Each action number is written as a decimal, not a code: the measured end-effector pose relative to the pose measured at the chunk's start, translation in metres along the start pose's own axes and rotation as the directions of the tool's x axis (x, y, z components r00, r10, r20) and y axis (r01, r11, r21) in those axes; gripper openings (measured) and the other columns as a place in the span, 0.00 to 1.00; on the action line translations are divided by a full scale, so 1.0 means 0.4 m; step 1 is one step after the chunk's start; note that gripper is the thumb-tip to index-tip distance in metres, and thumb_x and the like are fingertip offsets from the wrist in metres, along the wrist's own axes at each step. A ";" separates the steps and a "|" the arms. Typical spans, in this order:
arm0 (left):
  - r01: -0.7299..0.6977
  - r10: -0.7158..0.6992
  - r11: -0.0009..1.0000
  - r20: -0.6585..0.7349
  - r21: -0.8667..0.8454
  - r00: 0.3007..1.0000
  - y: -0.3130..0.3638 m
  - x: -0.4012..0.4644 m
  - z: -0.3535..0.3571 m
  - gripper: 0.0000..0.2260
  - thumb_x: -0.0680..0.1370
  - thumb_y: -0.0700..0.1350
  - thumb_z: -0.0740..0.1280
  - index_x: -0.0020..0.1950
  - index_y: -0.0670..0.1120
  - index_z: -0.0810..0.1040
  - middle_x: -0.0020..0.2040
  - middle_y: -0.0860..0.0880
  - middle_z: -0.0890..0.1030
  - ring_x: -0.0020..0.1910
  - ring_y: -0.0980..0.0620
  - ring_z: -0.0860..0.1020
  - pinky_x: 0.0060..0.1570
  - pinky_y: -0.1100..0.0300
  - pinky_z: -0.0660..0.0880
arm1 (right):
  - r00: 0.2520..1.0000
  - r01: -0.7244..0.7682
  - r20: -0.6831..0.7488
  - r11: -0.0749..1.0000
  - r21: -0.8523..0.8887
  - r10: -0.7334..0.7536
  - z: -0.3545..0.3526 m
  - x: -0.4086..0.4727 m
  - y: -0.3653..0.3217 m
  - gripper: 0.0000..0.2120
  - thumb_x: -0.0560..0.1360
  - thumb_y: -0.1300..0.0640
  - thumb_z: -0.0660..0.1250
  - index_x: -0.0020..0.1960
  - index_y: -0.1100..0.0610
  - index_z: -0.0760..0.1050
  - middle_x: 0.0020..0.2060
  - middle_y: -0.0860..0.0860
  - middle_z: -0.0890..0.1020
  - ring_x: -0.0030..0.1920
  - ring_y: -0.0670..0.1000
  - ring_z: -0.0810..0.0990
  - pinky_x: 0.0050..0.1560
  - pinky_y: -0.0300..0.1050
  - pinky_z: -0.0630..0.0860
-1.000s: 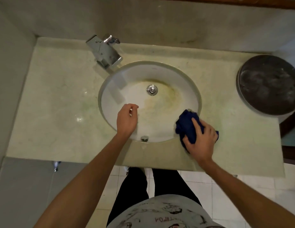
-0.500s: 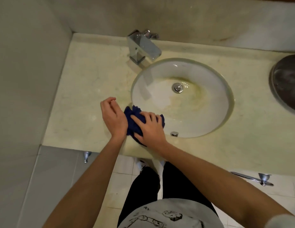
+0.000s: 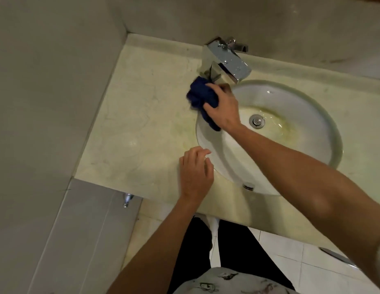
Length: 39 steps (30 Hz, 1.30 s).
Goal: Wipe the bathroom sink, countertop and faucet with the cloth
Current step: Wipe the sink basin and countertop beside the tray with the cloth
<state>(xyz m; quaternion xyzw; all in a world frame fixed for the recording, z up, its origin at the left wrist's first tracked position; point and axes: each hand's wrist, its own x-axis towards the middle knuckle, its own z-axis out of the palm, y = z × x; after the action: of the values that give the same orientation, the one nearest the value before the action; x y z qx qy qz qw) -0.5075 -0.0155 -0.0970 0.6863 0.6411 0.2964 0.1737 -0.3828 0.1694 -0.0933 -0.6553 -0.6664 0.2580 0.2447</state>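
Right hand [image 3: 224, 107]: arm enters from 4 o'clock, stretched diagonally toward 11 o'clock, forearm bare, wrist straight. Back of hand up, fingers curled and gripping, thumb at the near side.

Left hand [image 3: 195, 172]: arm enters from 6 o'clock, reaching toward 12 o'clock, forearm bare. Back of hand up, fingers loosely bent, tips toward 1 o'clock, holding nothing.

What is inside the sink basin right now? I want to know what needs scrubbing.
Inside the sink basin: a chrome drain ringed by yellowish stains. The right hand, blue cloth and forearm cover its left part.
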 end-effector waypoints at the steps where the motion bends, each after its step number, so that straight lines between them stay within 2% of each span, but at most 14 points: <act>1: 0.005 -0.005 1.000 -0.019 0.016 1.000 -0.004 -0.007 0.007 0.09 0.79 0.41 0.63 0.56 0.43 0.80 0.56 0.45 0.80 0.53 0.45 0.77 0.52 0.51 0.73 | 0.999 0.037 0.027 0.999 0.028 -0.038 -0.037 -0.021 0.027 0.28 0.71 0.51 0.69 0.72 0.51 0.74 0.61 0.58 0.77 0.58 0.60 0.79 0.60 0.49 0.75; 4: 0.037 -0.035 0.999 -0.055 0.035 0.998 -0.020 -0.025 0.020 0.09 0.79 0.41 0.63 0.56 0.42 0.80 0.57 0.44 0.79 0.54 0.43 0.77 0.55 0.48 0.73 | 0.954 0.185 0.235 0.982 0.041 -0.189 -0.149 -0.116 0.114 0.28 0.68 0.49 0.69 0.68 0.52 0.78 0.56 0.55 0.80 0.55 0.56 0.80 0.58 0.50 0.76; 8: 0.068 -0.068 0.997 -0.019 0.033 0.998 -0.019 -0.028 0.022 0.11 0.79 0.44 0.63 0.58 0.42 0.79 0.59 0.44 0.79 0.57 0.43 0.77 0.59 0.49 0.71 | 0.785 0.240 0.581 0.970 0.036 -0.216 -0.190 -0.265 0.210 0.27 0.66 0.49 0.70 0.66 0.48 0.79 0.54 0.48 0.80 0.52 0.50 0.81 0.57 0.52 0.78; 10: 0.070 -0.070 0.996 0.006 0.049 0.997 -0.023 -0.028 0.023 0.13 0.80 0.46 0.63 0.59 0.42 0.78 0.60 0.44 0.79 0.58 0.43 0.77 0.59 0.48 0.72 | 0.713 0.255 0.664 0.966 0.051 -0.223 -0.156 -0.319 0.212 0.26 0.68 0.46 0.68 0.66 0.47 0.78 0.55 0.45 0.79 0.51 0.48 0.80 0.55 0.52 0.78; 11: 0.077 -0.078 0.996 0.011 0.054 0.997 -0.024 -0.028 0.027 0.13 0.80 0.47 0.63 0.60 0.41 0.78 0.61 0.43 0.78 0.58 0.42 0.77 0.59 0.47 0.72 | 0.713 0.244 0.663 0.967 0.072 -0.229 -0.136 -0.329 0.204 0.26 0.69 0.46 0.68 0.66 0.47 0.78 0.55 0.44 0.78 0.51 0.48 0.79 0.55 0.51 0.78; 13: 0.089 -0.090 0.994 0.009 0.063 0.996 -0.026 -0.031 0.032 0.15 0.80 0.49 0.63 0.62 0.42 0.76 0.62 0.42 0.78 0.60 0.42 0.76 0.60 0.46 0.72 | 0.772 0.216 0.590 0.970 0.109 -0.238 -0.090 -0.320 0.173 0.26 0.70 0.47 0.69 0.67 0.48 0.77 0.57 0.45 0.77 0.52 0.49 0.79 0.54 0.50 0.78; 16: 0.101 -0.102 0.991 -0.001 0.092 0.995 -0.030 -0.030 0.038 0.18 0.80 0.51 0.62 0.67 0.43 0.72 0.66 0.40 0.76 0.64 0.42 0.74 0.64 0.48 0.70 | 0.879 0.198 0.414 0.971 0.131 -0.235 -0.012 -0.240 0.109 0.26 0.71 0.49 0.71 0.68 0.53 0.77 0.58 0.50 0.77 0.52 0.53 0.80 0.53 0.49 0.79; 19: 0.101 -0.103 0.986 0.008 0.133 0.995 -0.031 -0.028 0.042 0.20 0.80 0.50 0.62 0.68 0.42 0.71 0.67 0.39 0.75 0.65 0.42 0.72 0.64 0.46 0.70 | 0.948 0.174 0.251 0.980 0.099 -0.194 0.022 -0.120 0.064 0.25 0.73 0.49 0.72 0.68 0.55 0.76 0.58 0.53 0.77 0.53 0.55 0.80 0.52 0.49 0.79; 22: 0.086 -0.093 0.981 0.032 0.172 0.995 -0.026 -0.019 0.041 0.20 0.79 0.50 0.63 0.68 0.42 0.71 0.67 0.39 0.75 0.65 0.41 0.73 0.64 0.46 0.70 | 0.969 0.222 0.106 0.975 0.003 -0.221 0.009 -0.018 0.091 0.25 0.72 0.48 0.70 0.67 0.55 0.78 0.57 0.56 0.79 0.53 0.59 0.80 0.50 0.51 0.77; 24: 0.081 -0.091 0.978 0.044 0.190 0.995 -0.023 -0.020 0.037 0.19 0.79 0.50 0.63 0.68 0.43 0.71 0.66 0.39 0.75 0.65 0.42 0.73 0.64 0.46 0.70 | 0.959 0.280 0.068 0.954 -0.106 -0.274 -0.016 0.030 0.137 0.25 0.72 0.47 0.69 0.66 0.56 0.78 0.56 0.59 0.80 0.53 0.62 0.79 0.51 0.54 0.77; 26: 0.092 -0.107 0.972 0.057 0.215 0.993 -0.023 -0.016 0.037 0.20 0.79 0.50 0.63 0.69 0.42 0.72 0.68 0.39 0.75 0.66 0.42 0.72 0.66 0.46 0.69 | 0.946 0.324 0.091 0.911 -0.255 -0.311 -0.061 0.068 0.202 0.24 0.71 0.50 0.73 0.66 0.56 0.78 0.56 0.60 0.79 0.54 0.63 0.78 0.52 0.56 0.76; 30: 0.091 -0.118 0.957 0.084 0.275 0.989 -0.023 -0.012 0.043 0.23 0.80 0.48 0.63 0.74 0.40 0.72 0.74 0.39 0.71 0.72 0.41 0.70 0.72 0.46 0.65 | 0.899 0.435 0.266 0.768 -0.470 -0.347 -0.202 0.098 0.366 0.29 0.70 0.53 0.78 0.68 0.57 0.74 0.61 0.61 0.77 0.59 0.65 0.76 0.58 0.58 0.72; 36: 0.106 -0.134 0.956 0.086 0.273 0.987 -0.019 -0.010 0.042 0.24 0.82 0.48 0.59 0.76 0.39 0.70 0.76 0.38 0.69 0.74 0.39 0.69 0.75 0.46 0.63 | 0.845 0.531 0.398 0.646 -0.548 -0.357 -0.421 -0.054 0.576 0.31 0.66 0.58 0.82 0.66 0.58 0.77 0.62 0.63 0.77 0.58 0.66 0.76 0.57 0.59 0.72; 39: 0.102 -0.131 0.956 0.089 0.275 0.987 -0.020 -0.012 0.041 0.24 0.82 0.48 0.59 0.76 0.39 0.71 0.76 0.37 0.70 0.73 0.38 0.69 0.75 0.45 0.63 | 0.873 0.474 0.383 0.704 -0.529 -0.301 -0.499 -0.167 0.621 0.32 0.65 0.58 0.83 0.67 0.58 0.78 0.61 0.62 0.77 0.58 0.65 0.74 0.57 0.59 0.72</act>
<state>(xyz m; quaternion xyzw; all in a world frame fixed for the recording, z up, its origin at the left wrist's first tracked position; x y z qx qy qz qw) -0.5033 -0.0167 -0.1155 0.6792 0.7047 0.1588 0.1296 -0.0631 0.1092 -0.1085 -0.5005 -0.8635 0.0583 -0.0220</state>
